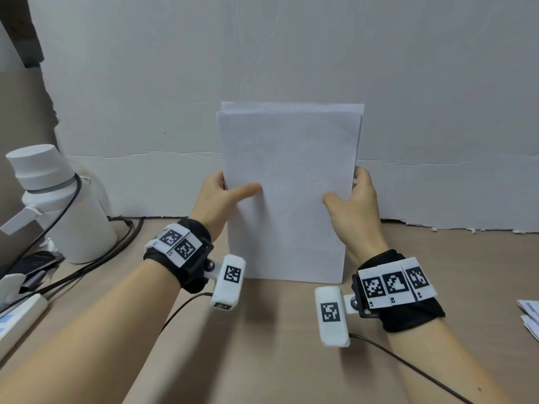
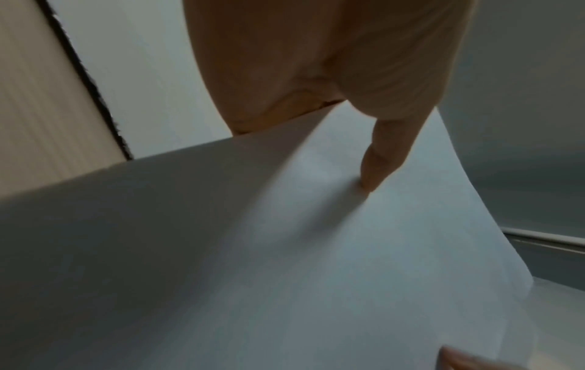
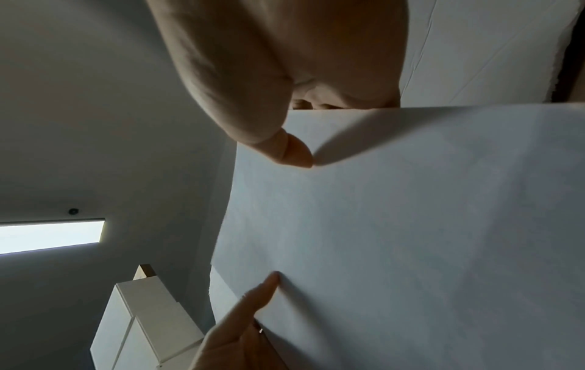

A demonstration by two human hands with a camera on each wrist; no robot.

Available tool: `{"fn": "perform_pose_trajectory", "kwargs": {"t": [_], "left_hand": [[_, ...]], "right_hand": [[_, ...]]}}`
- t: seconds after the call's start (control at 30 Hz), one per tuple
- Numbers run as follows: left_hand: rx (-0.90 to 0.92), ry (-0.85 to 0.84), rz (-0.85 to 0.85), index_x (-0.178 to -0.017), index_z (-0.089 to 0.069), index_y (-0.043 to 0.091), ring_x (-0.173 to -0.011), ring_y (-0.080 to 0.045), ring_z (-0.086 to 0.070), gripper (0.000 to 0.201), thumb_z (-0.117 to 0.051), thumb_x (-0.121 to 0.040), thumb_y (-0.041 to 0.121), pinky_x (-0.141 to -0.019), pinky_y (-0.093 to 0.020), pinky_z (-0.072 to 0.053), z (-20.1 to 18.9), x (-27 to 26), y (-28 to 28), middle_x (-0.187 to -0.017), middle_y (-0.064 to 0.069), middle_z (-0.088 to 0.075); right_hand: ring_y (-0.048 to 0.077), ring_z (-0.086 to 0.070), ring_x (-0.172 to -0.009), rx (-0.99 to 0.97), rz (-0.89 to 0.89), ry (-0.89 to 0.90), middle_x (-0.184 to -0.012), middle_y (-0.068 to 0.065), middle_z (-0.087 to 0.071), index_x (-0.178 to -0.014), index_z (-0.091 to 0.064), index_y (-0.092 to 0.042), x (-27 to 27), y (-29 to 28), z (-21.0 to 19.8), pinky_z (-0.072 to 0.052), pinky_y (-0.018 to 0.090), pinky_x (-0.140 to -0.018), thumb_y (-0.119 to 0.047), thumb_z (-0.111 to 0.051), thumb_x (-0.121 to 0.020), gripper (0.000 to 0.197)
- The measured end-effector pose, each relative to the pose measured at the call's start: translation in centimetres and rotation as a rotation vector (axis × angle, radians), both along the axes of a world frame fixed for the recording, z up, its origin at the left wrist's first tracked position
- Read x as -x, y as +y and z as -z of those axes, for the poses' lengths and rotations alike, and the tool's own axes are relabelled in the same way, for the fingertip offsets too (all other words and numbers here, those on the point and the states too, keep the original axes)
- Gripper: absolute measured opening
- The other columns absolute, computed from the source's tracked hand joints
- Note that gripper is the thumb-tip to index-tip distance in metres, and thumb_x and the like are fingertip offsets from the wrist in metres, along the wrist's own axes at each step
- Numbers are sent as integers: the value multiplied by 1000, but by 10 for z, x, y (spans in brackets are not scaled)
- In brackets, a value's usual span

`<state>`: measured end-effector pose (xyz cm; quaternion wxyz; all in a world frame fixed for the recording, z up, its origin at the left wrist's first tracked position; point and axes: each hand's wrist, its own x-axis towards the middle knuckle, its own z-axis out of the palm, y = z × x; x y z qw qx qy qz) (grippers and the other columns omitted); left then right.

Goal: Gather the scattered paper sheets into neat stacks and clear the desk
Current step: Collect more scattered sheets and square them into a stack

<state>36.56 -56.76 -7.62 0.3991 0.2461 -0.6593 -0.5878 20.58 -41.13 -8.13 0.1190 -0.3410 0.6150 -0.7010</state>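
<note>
Two hands hold one stack of white paper sheets [image 1: 287,193] upright in the middle of the head view, its long axis vertical and its bottom edge resting on the brown desk [image 1: 280,360]. The left hand [image 1: 217,201] pinches the stack's left edge, thumb laid across the front; the right hand [image 1: 354,204] pinches the right edge the same way, both about halfway up. At the top, a rear sheet stands proud of the front ones, so the edges are not yet flush; tapping the stack straight down looks like the likely move. More loose papers [image 1: 530,317] lie at the right edge of the frame, nearer the right hand. A white bottle [image 1: 62,205] and cables [image 1: 87,266] stand at left.
</note>
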Motion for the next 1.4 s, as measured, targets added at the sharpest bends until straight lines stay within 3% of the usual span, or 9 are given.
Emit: {"fn": "perform_pose_trajectory", "kwargs": {"t": [0.3,0.47,0.57,0.7,0.87,1.0,1.07,1.13,1.4], "left_hand": [[149,219,-170,-105,-70,13,-91,-20,-73,28,-75,-83,-4,-84,-34,-60,-43,-1,-6,-100,-3,-77],[-116,490,-81,-124,-60,5,-115,-32,-67,40,-71,-87,-3,-102,-49,-52,-56,-6,-23,-124,-14,-70],[-276,535,-19,-142,-50,3,-123,-32,-63,54,-69,-91,1,-105,-53,-49,-47,-1,-24,-137,-15,-63],[-434,488,75,-142,-52,9,-119,-28,-66,47,-62,-96,5,-96,-48,-56,-18,5,-17,-134,-11,-66],[-517,392,-55,-133,-54,11,-113,-27,-67,38,-62,-96,6,-87,-39,-58,23,-20,-40,-135,-14,-64],[-340,210,-88,-123,-59,21,-86,-19,-70,52,-84,-77,17,-75,-28,-58,36,-53,-59,-106,-9,-76],[-193,18,-14,-122,-64,19,-97,-22,-73,73,-96,-56,26,-85,-35,-58,38,-59,-58,-109,-9,-76],[-66,-107,39,-120,-67,17,-106,-23,-72,59,-91,-67,18,-94,-41,-54,40,-55,-50,-113,-5,-76],[-94,95,-34,-123,-65,5,-106,-29,-72,50,-77,-76,16,-86,-36,-57,50,-32,-28,-116,-10,-74]], "right_hand": [[12,-62,-71,6,13,18,-94,7,-71,-121,-48,-28,10,0,1,-53,28,-69,-14,-66,-85,42],[6,-65,-96,-44,13,-106,-110,-1,-64,-129,-42,-27,24,5,4,-52,26,-83,-28,-82,-79,64],[26,-66,-112,54,-252,-374,-121,7,-66,-137,-45,-19,17,0,7,-52,42,-97,-22,-84,-75,73],[30,-67,-110,250,-345,-460,-114,13,-71,-115,-65,-8,0,-7,8,-54,44,-95,5,-67,-86,32],[15,-73,-88,168,-71,-239,-87,-4,-76,-91,-70,-15,18,1,10,-58,29,-76,8,-64,-87,24],[8,-67,-68,28,82,-61,-68,-9,-70,-75,-67,-15,33,10,14,-55,22,-63,5,-66,-82,22],[11,-67,-68,-26,81,-27,-74,-3,-71,-77,-70,-11,36,11,16,-55,26,-63,6,-66,-80,18],[11,-67,-68,-80,52,-18,-79,1,-72,-86,-71,-4,38,10,19,-55,25,-62,7,-64,-80,14],[18,-62,-78,-58,51,-109,-87,4,-65,-98,-62,-2,47,10,24,-51,31,-69,10,-56,-81,22]]}}
